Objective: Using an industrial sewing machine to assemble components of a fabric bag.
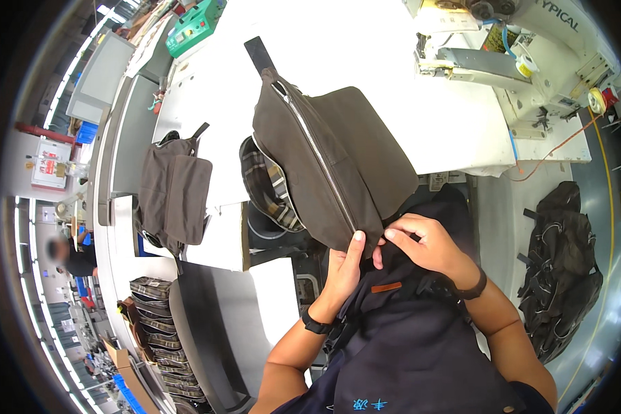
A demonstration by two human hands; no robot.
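A dark brown fabric bag point(293, 148) lies across the white table edge, its near end drawn toward me. Down its length runs a silvery zipper point(317, 148). To the right of the zipper spreads a wide brown flap point(366, 148); on the left, plaid lining point(263, 183) shows through an open side. My left hand point(345, 270) pinches the near end beside the zipper's end, thumb on top. Just right of it, my right hand point(428, 243) grips the same end at its corner, fingers closed. What lies under the fingertips is hidden.
A sewing machine point(552, 55) stands at the upper right of the white table point(386, 41). Another brown bag point(176, 193) lies on the left. Below it are stacked plaid-lined pieces point(162, 338). A dark fabric pile point(562, 269) is at right; a person point(79, 257) is far left.
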